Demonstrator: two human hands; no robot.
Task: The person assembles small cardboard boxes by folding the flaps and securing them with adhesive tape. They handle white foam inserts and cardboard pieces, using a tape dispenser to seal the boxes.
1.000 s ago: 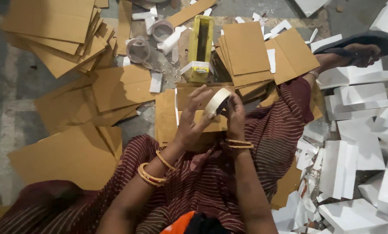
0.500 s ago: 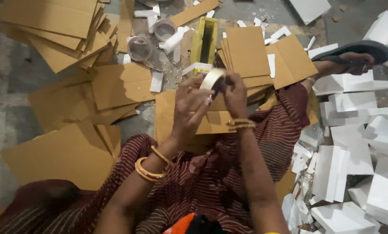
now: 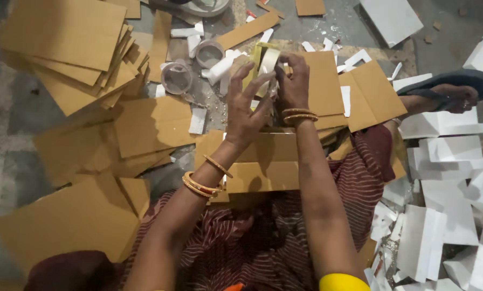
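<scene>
A pale roll of tape (image 3: pixel 268 61) is held up in front of me between both hands. My right hand (image 3: pixel 292 81) grips its right side with curled fingers. My left hand (image 3: pixel 247 105) touches its left edge, thumb and forefinger pinching there while the other fingers spread out. A brown cardboard sheet (image 3: pixel 263 161) rests across my lap, below my wrists. Orange bangles sit on both wrists.
Stacks of cardboard sheets (image 3: pixel 74 43) lie at the left, with more cut cardboard (image 3: pixel 360 94) beyond my hands. Two clear tape rolls (image 3: pixel 177 78) sit on the floor. White foam pieces (image 3: pixel 446 215) pile at the right. A foot in a dark sandal (image 3: pixel 452 89) rests far right.
Both hands have lifted the tape roll up and away from my lap. My left fingers have spread wider along its edge.
</scene>
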